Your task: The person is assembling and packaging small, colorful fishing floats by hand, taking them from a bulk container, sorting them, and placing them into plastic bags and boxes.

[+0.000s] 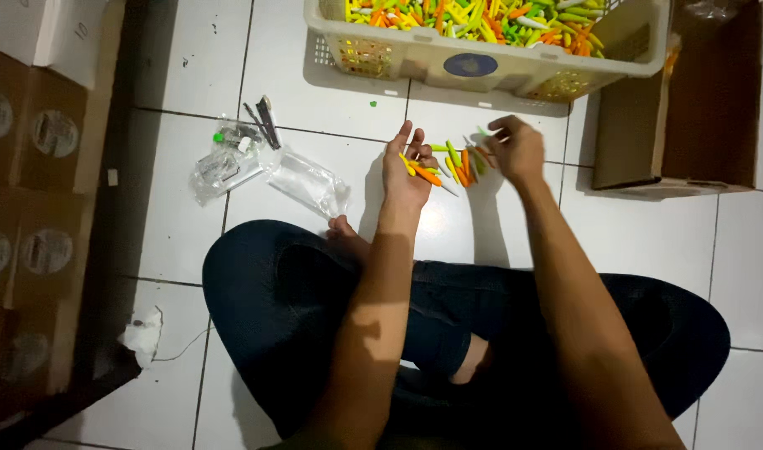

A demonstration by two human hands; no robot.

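Sitting cross-legged on the white tile floor (190,192), with the beige plastic crate (481,62) as landmark. Bare tile is lying open between the crate's near edge and the knees; a cardboard box (677,108) is closing off the crate's right side. Left hand (408,171) is resting palm-up just below the crate, fingers loosely curling around a few coloured pens (423,172). Right hand (515,150) is reaching palm-down, fingers pinching at the loose pen pile (463,162) on the floor.
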